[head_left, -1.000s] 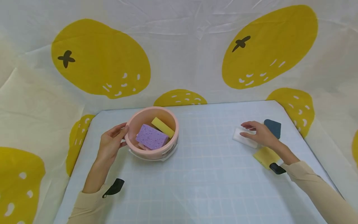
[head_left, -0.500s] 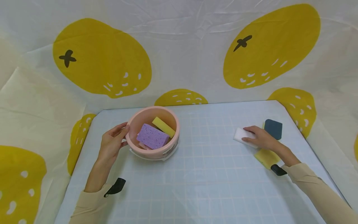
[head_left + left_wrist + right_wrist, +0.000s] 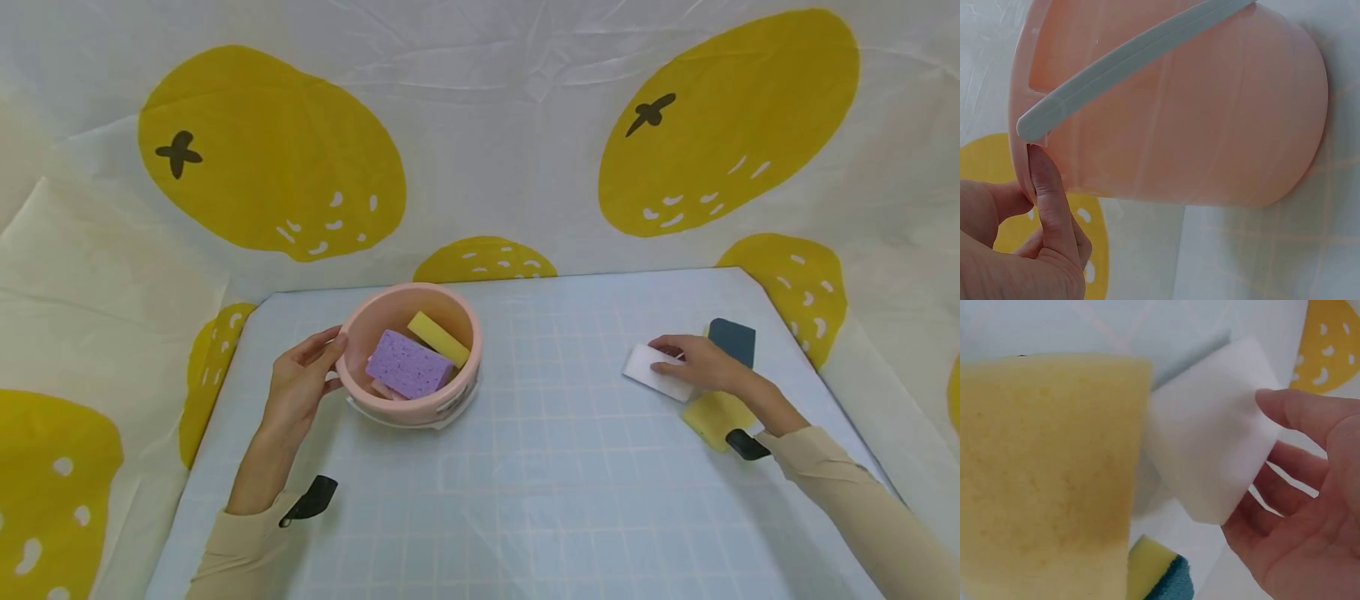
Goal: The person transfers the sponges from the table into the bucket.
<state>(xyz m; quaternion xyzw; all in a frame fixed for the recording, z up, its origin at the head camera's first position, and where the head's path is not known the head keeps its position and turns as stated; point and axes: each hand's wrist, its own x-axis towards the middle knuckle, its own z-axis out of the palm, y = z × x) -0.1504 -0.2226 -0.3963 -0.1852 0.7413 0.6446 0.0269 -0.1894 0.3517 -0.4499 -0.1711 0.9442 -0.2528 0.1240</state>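
In the head view, a pink bucket (image 3: 420, 410) stands on the left of the table, holding a purple sponge (image 3: 408, 364), a yellow sponge (image 3: 439, 339) and a pale pink piece mostly hidden beneath. My left hand (image 3: 292, 392) pinches its rim between thumb and fingers; the left wrist view shows this grip just below the end of the pale handle (image 3: 1135, 56). On the right, my right hand (image 3: 705, 367) holds a white sponge block (image 3: 651, 372) by its end. In the right wrist view the thumb lies on one face of the white block (image 3: 1210, 425), fingers behind.
A flat yellow sponge (image 3: 714, 419) lies below my right wrist. Just beyond the hand lies a yellow sponge with a dark green scouring side (image 3: 732, 340). A light blue checked cloth (image 3: 525, 475) covers the table, and a fruit-patterned sheet (image 3: 495, 150) hangs behind.
My right hand has come down onto the white sponge and taken hold of it; the sponge now looks slightly tilted. My left hand keeps its place on the bucket rim.
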